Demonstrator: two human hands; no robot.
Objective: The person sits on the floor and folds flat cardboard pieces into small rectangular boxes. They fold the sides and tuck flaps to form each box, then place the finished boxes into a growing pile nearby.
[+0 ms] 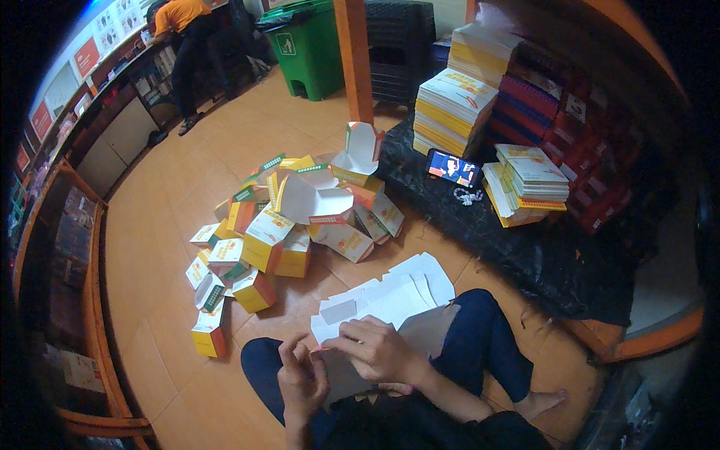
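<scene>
A big heap of folded boxes point(285, 232) covers the floor ahead; in the lap, a flat white box blank point(390, 300). Both the left hand point(301, 381) and right hand point(379, 349) pinch its near edge, apparently mid-fold; next, creasing the flaps upright
</scene>
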